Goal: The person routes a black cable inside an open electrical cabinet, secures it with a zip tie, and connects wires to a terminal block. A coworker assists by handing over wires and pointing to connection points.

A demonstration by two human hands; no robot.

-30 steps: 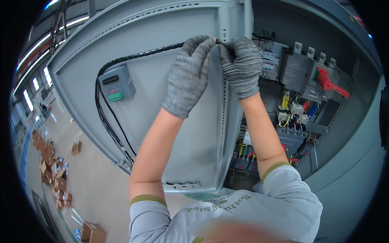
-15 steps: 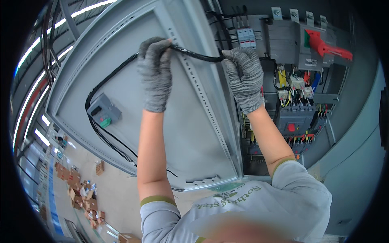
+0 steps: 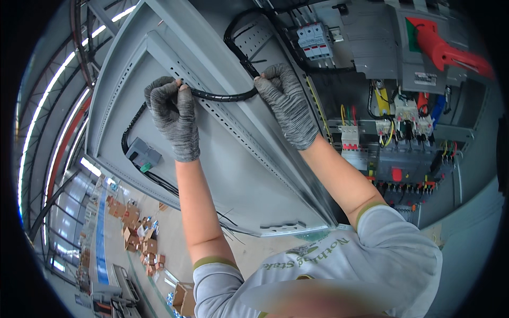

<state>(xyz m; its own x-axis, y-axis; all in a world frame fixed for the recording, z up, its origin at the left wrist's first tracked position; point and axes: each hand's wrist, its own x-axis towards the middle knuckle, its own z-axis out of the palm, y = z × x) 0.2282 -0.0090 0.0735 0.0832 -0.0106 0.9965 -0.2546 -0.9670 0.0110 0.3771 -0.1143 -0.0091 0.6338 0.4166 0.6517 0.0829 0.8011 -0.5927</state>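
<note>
A black wrapped cable bundle (image 3: pixel 225 97) sags in a shallow curve between my two hands, in front of the hinge-side edge of the open grey cabinet door (image 3: pixel 233 164). My left hand (image 3: pixel 174 119), in a grey knit glove with bare fingertips, pinches the bundle near the door's slotted rail. My right hand (image 3: pixel 289 106), gloved alike, is closed on it near the door frame. Beyond my right hand the bundle loops up and back into the cabinet. Past my left hand it runs down the door beside a small grey box (image 3: pixel 143 152).
Inside the cabinet on the right are white breakers (image 3: pixel 315 41), a red rotary handle (image 3: pixel 445 50), terminal wiring and a red-topped block (image 3: pixel 350 138). Thin wire ends stick out at the door's lower edge. Cardboard boxes (image 3: pixel 143 241) lie on the floor at the lower left.
The view has shifted, showing more of the cabinet's upper cable loop. Both hands, still on the bundle, appear farther left and lower; the stretch between them now bows downward.
</note>
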